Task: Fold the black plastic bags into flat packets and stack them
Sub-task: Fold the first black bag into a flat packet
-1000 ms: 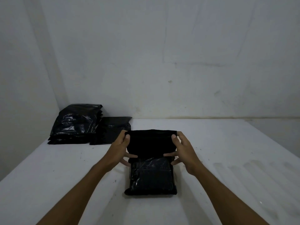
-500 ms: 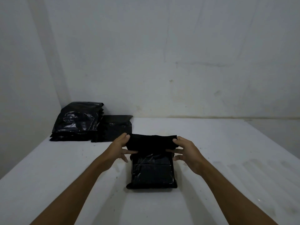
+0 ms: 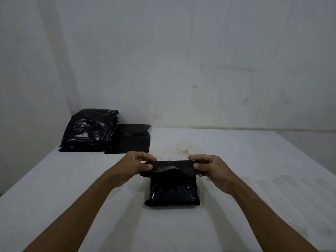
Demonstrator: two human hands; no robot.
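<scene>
Both hands pinch the far edge of a black bag lying mid-table: left hand grips its left corner, right hand its right corner, flap lifted. A stack of folded bags sits far left beside another packet

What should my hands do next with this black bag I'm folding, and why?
Probably bring the flap down toward you onto the bag and press it flat. Your left hand and right hand pinch its far edge at both corners, raised above the folded lower part, so the fold looks unfinished.
</scene>
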